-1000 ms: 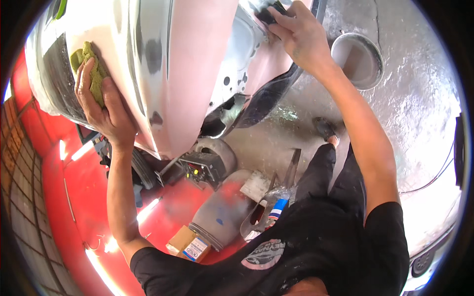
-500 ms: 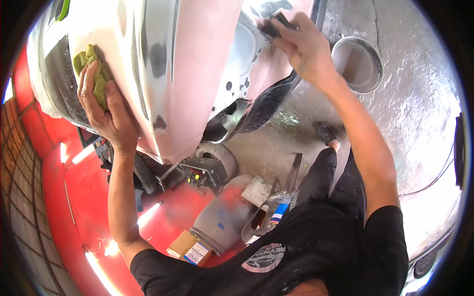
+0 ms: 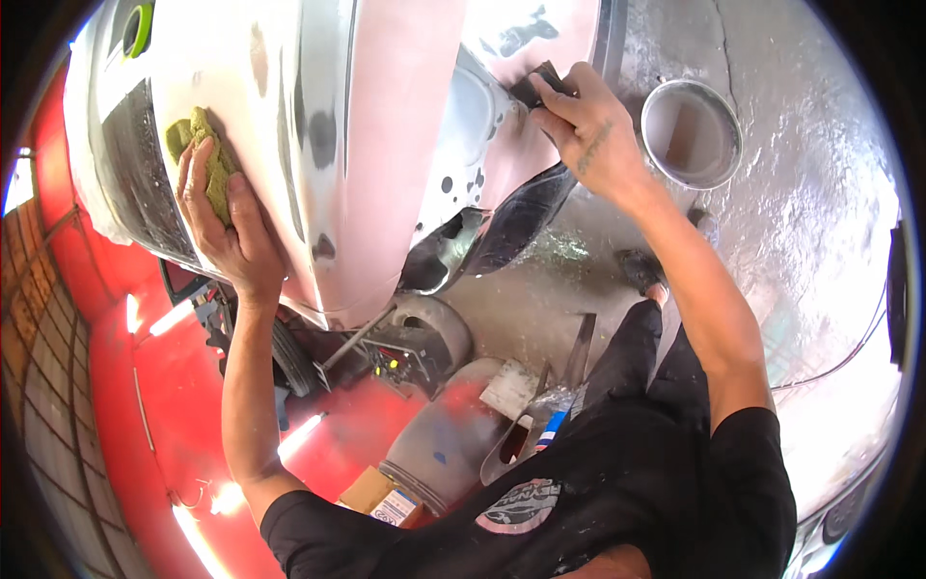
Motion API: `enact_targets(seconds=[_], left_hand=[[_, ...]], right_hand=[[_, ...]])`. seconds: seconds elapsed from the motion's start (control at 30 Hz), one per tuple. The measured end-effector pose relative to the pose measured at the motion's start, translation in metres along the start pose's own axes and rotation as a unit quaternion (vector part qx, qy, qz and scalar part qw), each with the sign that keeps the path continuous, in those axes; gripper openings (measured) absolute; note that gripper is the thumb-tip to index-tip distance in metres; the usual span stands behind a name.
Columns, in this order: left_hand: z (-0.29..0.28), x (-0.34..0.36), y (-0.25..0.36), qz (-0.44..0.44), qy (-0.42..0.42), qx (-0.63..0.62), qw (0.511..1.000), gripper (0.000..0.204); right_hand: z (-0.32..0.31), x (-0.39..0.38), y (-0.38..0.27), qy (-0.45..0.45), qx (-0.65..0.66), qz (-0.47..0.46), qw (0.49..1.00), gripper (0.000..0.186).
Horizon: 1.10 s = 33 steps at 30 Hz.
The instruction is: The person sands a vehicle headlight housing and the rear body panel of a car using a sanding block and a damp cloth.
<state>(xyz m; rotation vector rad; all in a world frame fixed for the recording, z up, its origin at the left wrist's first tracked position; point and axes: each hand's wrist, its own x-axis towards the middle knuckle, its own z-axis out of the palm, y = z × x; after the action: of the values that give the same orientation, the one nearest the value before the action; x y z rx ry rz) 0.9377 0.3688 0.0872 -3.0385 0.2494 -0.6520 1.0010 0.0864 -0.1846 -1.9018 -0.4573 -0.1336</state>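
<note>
My left hand (image 3: 239, 230) rests on the upper side of a pale car body (image 3: 400, 125), its fingers pressed over a yellow-green sponge (image 3: 214, 174). Patches of pink, bare grey and dark colour cover the bodywork. On the right, my right hand (image 3: 600, 135) pinches a small dark pad (image 3: 529, 89), perhaps folded sandpaper. That pad lies against the pink and grey panel beside a recessed area with dark spots. Fingers and glare hide part of the pad, so its exact kind is unclear.
A round bucket (image 3: 693, 135) of murky liquid stands on the wet floor at right. Below the car are a tyre (image 3: 439, 323), a dark box-shaped device (image 3: 410, 359), a large grey drum (image 3: 444, 439) and a cardboard box (image 3: 368, 489). A green tape roll (image 3: 143, 29) sits at upper left.
My right hand has moved a little down and left along the panel with the dark pad. My left hand stays on the sponge; the whole view has shifted slightly.
</note>
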Motion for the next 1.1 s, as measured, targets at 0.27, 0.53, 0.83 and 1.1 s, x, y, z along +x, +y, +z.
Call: enact_targets(seconds=[0.27, 0.53, 0.83, 1.1], left_hand=[[-0.001, 0.000, 0.000, -0.003, 0.002, -0.005, 1.000, 0.041], [-0.001, -0.002, -0.002, -0.002, -0.001, 0.001, 1.000, 0.040], [-0.002, -0.005, 0.001, -0.009, 0.003, 0.003, 1.000, 0.038], [-0.004, -0.007, 0.000, 0.004, 0.030, 0.016, 0.999, 0.039]], right_hand=[[0.000, 0.003, -0.003, -0.027, -0.002, 0.025, 0.999, 0.038], [0.005, 0.003, -0.005, -0.021, -0.004, 0.015, 1.000, 0.036], [0.004, 0.007, -0.014, 0.005, 0.015, 0.002, 1.000, 0.036], [-0.013, 0.042, 0.055, -0.023, -0.072, 0.074, 0.994, 0.038]])
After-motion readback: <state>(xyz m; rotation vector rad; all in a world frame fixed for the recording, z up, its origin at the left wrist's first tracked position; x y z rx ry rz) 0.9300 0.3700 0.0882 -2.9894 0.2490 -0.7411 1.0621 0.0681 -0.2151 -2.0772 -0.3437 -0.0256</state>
